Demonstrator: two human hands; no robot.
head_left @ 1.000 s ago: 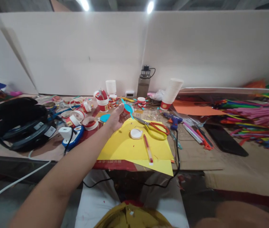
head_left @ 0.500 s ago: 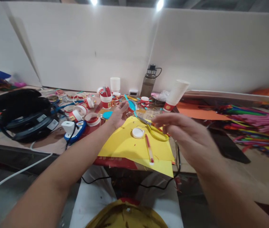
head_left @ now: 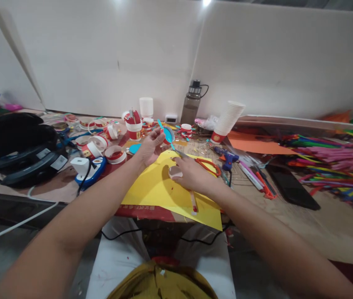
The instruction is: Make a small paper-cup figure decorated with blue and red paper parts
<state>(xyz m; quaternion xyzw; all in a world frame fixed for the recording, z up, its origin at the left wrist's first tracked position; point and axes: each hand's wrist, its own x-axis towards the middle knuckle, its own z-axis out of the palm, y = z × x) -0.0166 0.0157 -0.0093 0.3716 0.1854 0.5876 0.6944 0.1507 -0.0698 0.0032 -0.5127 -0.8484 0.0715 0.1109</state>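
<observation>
My left hand (head_left: 152,146) is raised over the back of the yellow paper (head_left: 151,187), fingers closed on a short cut-down paper cup (head_left: 168,135). Bright blue shows inside this cup, and narrow blue strips stick out at its top and bottom. My right hand (head_left: 191,173) is low over the sheet, thumb and fingers around a white round cup bottom (head_left: 175,172). Scissor blades (head_left: 181,153) show just beyond those fingers. The same hand and wrist partly cover a red pen (head_left: 194,202). A blue disc (head_left: 135,148) lies left of the sheet.
Cut cup rings (head_left: 115,154), a power strip (head_left: 97,172) and headphones (head_left: 30,151) are on the left. A bottle (head_left: 191,101) and stacked cups (head_left: 227,120) stand behind. To the right are a glue gun (head_left: 229,158), a phone (head_left: 293,187) and pipe cleaners (head_left: 341,158).
My right hand has moved left and down from beside the scissors to the white cup bottom, uncovering the glue gun. My left hand still holds the cut cup. The view has shifted slightly.
</observation>
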